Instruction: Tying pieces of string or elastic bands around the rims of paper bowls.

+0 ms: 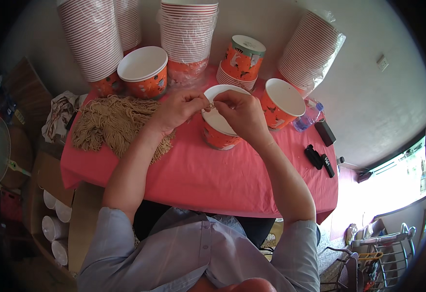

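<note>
Head view: left hand and right hand pinch a strand (thin, tan) above a round tub.

Front free; yarn left, bucket right

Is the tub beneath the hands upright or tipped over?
Upright: the tub has its white round mouth facing up, its orange wall below, standing on the red tablecloth.

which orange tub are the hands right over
The front-centre tub: left hand and right hand meet above it, while the others stand behind or beside it.
</note>
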`<state>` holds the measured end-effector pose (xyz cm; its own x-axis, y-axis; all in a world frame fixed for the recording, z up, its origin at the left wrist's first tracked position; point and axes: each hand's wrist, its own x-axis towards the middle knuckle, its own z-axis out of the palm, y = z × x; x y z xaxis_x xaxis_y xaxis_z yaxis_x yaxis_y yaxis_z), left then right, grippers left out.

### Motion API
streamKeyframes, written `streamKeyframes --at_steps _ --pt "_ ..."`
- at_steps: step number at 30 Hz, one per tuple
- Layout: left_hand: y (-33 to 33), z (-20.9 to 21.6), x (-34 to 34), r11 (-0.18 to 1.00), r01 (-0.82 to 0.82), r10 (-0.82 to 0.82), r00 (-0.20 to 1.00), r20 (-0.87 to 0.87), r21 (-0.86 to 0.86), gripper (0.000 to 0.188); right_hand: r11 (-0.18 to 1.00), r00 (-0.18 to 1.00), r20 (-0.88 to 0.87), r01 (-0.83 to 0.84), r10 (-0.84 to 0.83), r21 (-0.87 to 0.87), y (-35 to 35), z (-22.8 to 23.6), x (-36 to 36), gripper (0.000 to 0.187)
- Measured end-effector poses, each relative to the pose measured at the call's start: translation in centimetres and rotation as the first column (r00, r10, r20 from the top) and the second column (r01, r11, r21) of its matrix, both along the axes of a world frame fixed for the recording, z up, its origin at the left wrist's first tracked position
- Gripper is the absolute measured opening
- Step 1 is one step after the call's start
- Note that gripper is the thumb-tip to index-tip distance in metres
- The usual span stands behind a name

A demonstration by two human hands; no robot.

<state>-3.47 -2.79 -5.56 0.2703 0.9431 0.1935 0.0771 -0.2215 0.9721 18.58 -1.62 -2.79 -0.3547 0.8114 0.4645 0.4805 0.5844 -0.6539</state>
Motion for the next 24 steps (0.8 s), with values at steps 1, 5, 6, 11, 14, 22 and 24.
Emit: streamKeyframes --at_steps 1,5,6,11,14,22,24 --pt "0.0 0.1 0.0 1.0 0.008 -0.008 1.0 0.002 -0.024 0.024 1.0 1.0 -0.001 0.001 -0.001 0.005 0.1 -0.1 0.0 0.016" --pt "0.1 -0.2 -0.1 0.998 0.026 -0.025 0.999 0.023 -0.061 0.024 1.0 1.0 -0.001 -0.008 0.008 -0.012 -0.2 0.4 0.1 0.016" --pt "0.0 -0.2 -0.1 0.997 0.034 -0.031 0.999 0.037 -0.073 0.024 0.998 1.0 0.021 -0.014 0.015 -0.059 -0.3 0.6 0.1 0.018" --pt "0.2 -0.5 -0.1 0.995 0.06 -0.053 0.995 0.089 -0.081 0.023 0.998 0.999 -0.025 -0.042 0.041 -0.049 -0.4 0.4 0.2 0.017" --pt "0.3 -0.4 -0.3 0.989 0.096 -0.08 0.988 0.135 -0.11 0.023 0.998 0.999 -0.022 -0.047 0.046 -0.043 -0.3 0.3 0.3 0.017" --pt "0.4 -0.5 -0.6 0.985 0.114 -0.092 0.981 0.173 -0.127 0.024 0.994 0.999 0.034 0.006 -0.002 -0.112 -1.0 0.4 0.2 0.018" --pt "0.3 -0.3 -0.5 0.986 0.115 -0.093 0.981 0.172 -0.124 0.024 0.996 0.999 0.043 0.021 -0.018 -0.084 -1.0 0.3 0.2 0.019"
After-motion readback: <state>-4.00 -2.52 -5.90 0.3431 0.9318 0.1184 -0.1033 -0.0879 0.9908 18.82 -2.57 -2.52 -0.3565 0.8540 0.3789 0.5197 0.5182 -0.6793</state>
